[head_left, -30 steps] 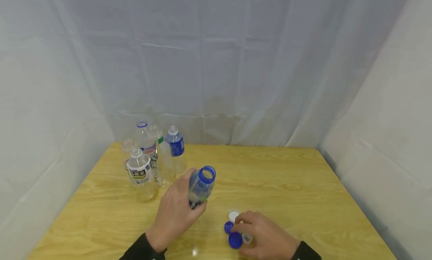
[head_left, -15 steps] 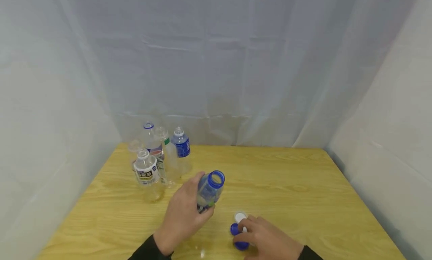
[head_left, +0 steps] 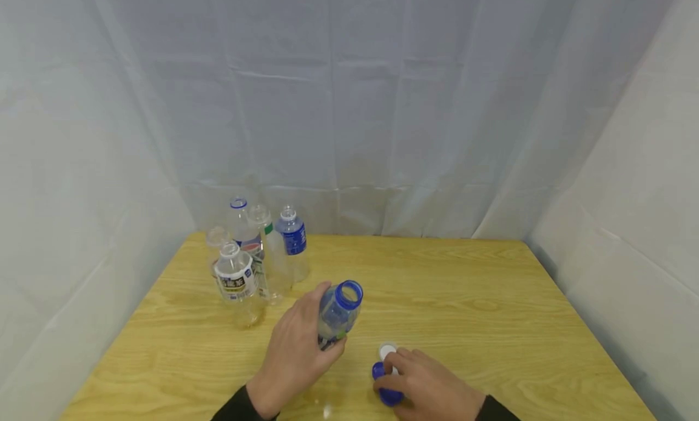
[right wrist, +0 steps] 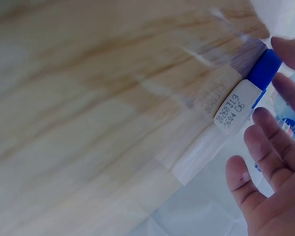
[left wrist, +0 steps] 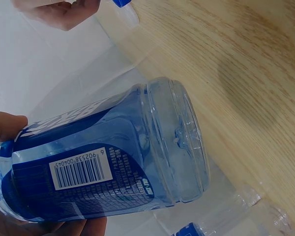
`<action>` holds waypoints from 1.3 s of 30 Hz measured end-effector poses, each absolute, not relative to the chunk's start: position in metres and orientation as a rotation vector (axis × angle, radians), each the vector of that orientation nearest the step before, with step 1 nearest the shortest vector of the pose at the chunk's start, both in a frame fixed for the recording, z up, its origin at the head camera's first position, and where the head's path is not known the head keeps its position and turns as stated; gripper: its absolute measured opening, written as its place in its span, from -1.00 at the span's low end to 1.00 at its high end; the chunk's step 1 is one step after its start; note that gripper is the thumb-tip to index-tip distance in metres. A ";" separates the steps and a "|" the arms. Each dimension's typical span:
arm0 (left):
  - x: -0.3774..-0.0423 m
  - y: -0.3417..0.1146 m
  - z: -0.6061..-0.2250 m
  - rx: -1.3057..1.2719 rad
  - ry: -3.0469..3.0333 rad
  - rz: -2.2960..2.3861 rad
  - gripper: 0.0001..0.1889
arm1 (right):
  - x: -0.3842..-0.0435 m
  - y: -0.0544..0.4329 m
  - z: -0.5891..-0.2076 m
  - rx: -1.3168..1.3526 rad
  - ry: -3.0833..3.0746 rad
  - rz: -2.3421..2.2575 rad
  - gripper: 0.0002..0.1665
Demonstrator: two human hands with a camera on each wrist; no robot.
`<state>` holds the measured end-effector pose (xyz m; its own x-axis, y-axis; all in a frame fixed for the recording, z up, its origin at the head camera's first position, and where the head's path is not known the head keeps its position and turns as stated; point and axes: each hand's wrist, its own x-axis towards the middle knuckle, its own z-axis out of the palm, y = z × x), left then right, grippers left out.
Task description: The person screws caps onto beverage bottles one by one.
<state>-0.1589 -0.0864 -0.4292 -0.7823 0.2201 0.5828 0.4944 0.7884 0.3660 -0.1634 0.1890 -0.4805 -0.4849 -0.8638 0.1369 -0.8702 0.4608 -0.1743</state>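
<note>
My left hand (head_left: 295, 351) grips a clear blue plastic bottle (head_left: 337, 318) round its body, tilted, its uncapped blue mouth toward me. In the left wrist view the blue label (left wrist: 83, 169) shows a barcode. Low over the table, my right hand (head_left: 431, 384) has thumb and index finger at opposite sides of a large blue bottle cap (head_left: 391, 398); its other fingers are loosely bent. A smaller blue cap (head_left: 378, 370) and a white cap (head_left: 388, 350) lie beside it. In the right wrist view a white cap with printed digits (right wrist: 238, 105) sits against the blue one.
Several uncapped bottles stand at the back left of the wooden table (head_left: 464, 312), among them one with a white label (head_left: 236, 281) and one with a blue label (head_left: 295, 241). White sheeting (head_left: 360, 117) hangs behind the table and along both sides.
My right fingers have closed in over the large blue cap, now covering part of it and a neighbouring pale cap. The left hand still holds the bottle; the head view has shifted slightly.
</note>
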 end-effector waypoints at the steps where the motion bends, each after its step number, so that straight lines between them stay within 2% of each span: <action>1: -0.159 -0.087 -0.430 -0.532 -2.449 -0.698 0.07 | -0.164 0.189 -0.480 1.578 -2.662 0.331 -0.57; 18: -0.156 -0.087 -0.432 -0.517 -2.472 -0.707 0.08 | -0.163 0.187 -0.478 1.558 -2.710 0.260 -0.64; 39: -0.156 -0.087 -0.435 -0.527 -2.469 -0.705 0.08 | -0.163 0.186 -0.469 1.548 -2.816 0.338 -0.59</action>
<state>-0.1560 -0.0873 -0.4354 -0.7920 0.2197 0.5696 0.4874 0.7895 0.3731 -0.1628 0.1858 -0.4689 -0.5381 -0.8426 0.0217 -0.8239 0.5203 -0.2247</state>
